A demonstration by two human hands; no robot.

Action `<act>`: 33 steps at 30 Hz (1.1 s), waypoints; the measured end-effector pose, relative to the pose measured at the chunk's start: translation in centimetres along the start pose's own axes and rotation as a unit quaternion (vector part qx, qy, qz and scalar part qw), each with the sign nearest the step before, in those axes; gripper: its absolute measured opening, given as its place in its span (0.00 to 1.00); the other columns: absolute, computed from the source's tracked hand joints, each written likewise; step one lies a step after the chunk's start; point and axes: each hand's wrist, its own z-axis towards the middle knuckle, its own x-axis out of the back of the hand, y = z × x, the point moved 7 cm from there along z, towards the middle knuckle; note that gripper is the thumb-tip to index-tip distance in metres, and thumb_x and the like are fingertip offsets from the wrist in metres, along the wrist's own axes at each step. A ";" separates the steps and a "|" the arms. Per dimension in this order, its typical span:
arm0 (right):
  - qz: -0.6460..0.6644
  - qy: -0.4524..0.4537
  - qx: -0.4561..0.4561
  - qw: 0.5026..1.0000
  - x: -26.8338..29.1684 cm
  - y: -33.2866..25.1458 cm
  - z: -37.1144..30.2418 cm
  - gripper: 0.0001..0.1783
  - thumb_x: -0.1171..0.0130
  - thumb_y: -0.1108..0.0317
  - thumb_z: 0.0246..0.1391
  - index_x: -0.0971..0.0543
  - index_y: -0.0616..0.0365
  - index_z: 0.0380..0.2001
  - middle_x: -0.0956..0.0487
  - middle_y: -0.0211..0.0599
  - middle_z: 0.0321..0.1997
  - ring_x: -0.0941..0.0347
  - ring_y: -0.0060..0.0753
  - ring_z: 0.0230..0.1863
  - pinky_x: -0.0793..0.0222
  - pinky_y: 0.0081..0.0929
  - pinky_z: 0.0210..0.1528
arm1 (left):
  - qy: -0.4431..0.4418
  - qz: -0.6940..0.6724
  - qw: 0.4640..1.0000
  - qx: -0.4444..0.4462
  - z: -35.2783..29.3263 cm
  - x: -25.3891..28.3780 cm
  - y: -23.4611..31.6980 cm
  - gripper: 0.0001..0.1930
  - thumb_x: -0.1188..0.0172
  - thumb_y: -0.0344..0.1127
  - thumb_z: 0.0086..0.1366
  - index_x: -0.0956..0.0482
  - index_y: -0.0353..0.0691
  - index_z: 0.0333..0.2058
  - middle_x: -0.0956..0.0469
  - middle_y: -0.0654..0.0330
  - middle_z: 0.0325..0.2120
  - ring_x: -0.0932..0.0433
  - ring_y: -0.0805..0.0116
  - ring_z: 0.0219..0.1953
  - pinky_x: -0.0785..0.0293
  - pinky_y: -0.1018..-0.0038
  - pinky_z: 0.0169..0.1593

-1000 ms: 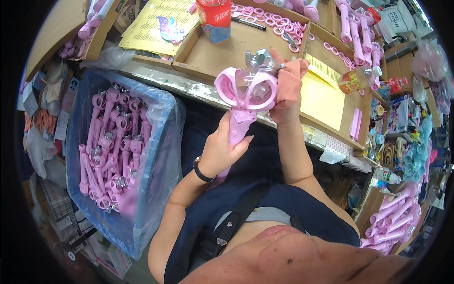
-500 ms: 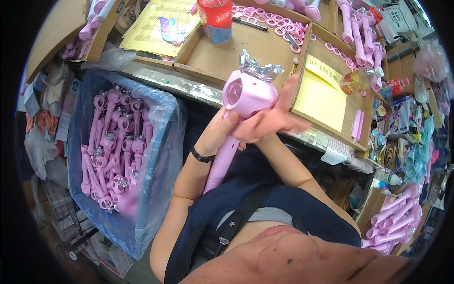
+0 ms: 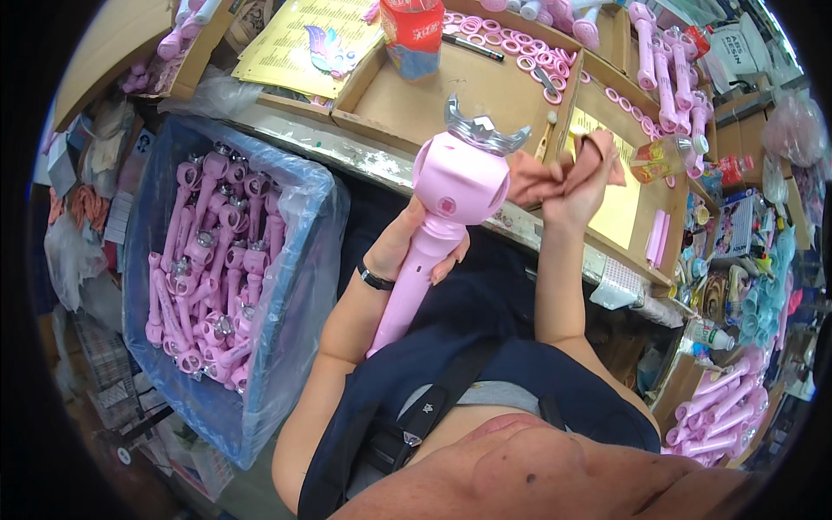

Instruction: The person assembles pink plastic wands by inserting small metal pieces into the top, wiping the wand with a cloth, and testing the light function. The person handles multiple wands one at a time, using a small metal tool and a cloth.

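Since half a second ago, the pink cloth (image 3: 544,176) has been drawn off the head of the pink toy wand (image 3: 436,232) and is now bunched to its right, just beside the head but no longer spread over it. The wand has been kept upright and tilted slightly, its round head and silver crown turned up toward the far edge of the worktop (image 3: 485,87).

The wand is held by the left hand (image 3: 414,247), whose grip is clamped on the upper handle just under the head; the fingers are wrapped round the back and their tips show at the right side of the handle. Most of the handle hangs below the grip, slanting down to the left over the lap, and the head stands clear above it. A dark band is worn on the left wrist.

The cloth is pinched in the right hand (image 3: 582,178), the grip being closed on its crumpled folds above the near edge of the worktop, over a yellow sheet (image 3: 628,204) in a cardboard tray.

To the left of the lap, a blue bin (image 3: 299,286) lined with clear plastic is filled with more pink wands (image 3: 212,269). Pink rings (image 3: 503,39) are scattered at the far edge of the worktop, beside a red cup (image 3: 412,30).
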 end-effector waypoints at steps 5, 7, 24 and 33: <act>-0.128 0.143 0.015 0.981 0.4 0.4 -4.2 0.16 0.56 0.51 0.63 0.32 0.51 0.39 0.29 0.27 0.37 0.30 0.21 0.31 0.35 0.16 0.24 | 0.001 -0.012 0.999 0.030 0.6 0.3 -0.7 0.34 0.50 0.63 0.60 0.40 0.43 0.54 0.26 0.47 0.22 0.28 0.69 0.12 0.32 0.80 0.13; -0.218 0.071 0.105 0.968 -2.1 0.6 -5.9 0.18 0.55 0.54 0.64 0.33 0.54 0.49 0.30 0.30 0.44 0.31 0.22 0.43 0.31 0.22 0.41 | 0.027 0.036 0.998 0.045 0.7 0.5 -0.8 0.33 0.50 0.61 0.62 0.39 0.38 0.52 0.25 0.52 0.24 0.26 0.70 0.15 0.29 0.80 0.17; -0.188 -0.231 -0.056 0.953 -4.5 4.3 -5.6 0.33 0.57 0.76 0.54 0.48 0.60 0.64 0.40 0.46 0.63 0.42 0.41 0.63 0.45 0.33 0.63 | -0.227 -0.289 0.928 0.067 0.5 -2.8 -2.5 0.51 0.46 0.74 0.46 0.39 0.34 0.56 0.25 0.37 0.32 0.22 0.59 0.19 0.26 0.75 0.18; -0.134 -0.013 -0.022 0.991 -3.5 4.8 -5.7 0.29 0.60 0.65 0.63 0.52 0.58 0.64 0.42 0.49 0.64 0.43 0.44 0.65 0.43 0.39 0.64 | 0.035 0.124 0.991 0.043 0.5 -0.2 -0.3 0.43 0.32 0.58 0.49 0.39 0.35 0.54 0.25 0.54 0.32 0.23 0.69 0.23 0.24 0.77 0.25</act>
